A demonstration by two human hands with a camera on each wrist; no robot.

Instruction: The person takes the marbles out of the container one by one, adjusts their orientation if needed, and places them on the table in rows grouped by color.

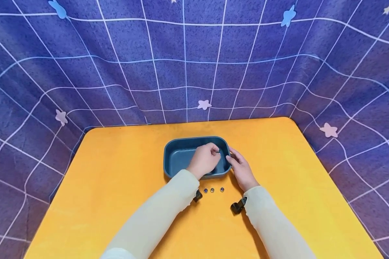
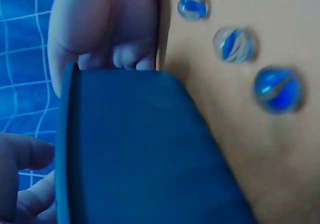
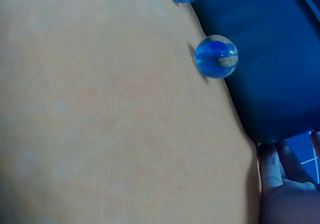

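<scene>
A dark blue rectangular container (image 1: 178, 169) with rounded corners stands on the table. My left hand (image 1: 205, 160) is over its right part, thumb and forefinger pinching a small dark marble (image 1: 217, 151), mostly covered by the fingers. My right hand (image 1: 241, 170) grips the container's right end, thumb at the rim and fingers along the outside. In front of the container lie three clear glass marbles with blue swirls: a left marble (image 1: 205, 190), a middle marble (image 1: 212, 190) and a right marble (image 1: 222, 189). In the left wrist view, the left fingers (image 2: 35, 151) show beyond the rim.
The yellow table (image 1: 116, 172) has rounded far corners. A blue-purple curtain (image 1: 181, 72) with white grid lines and stars hangs behind it and at both sides. A black wrist camera (image 1: 237, 207) sits at the right cuff, close to the tabletop.
</scene>
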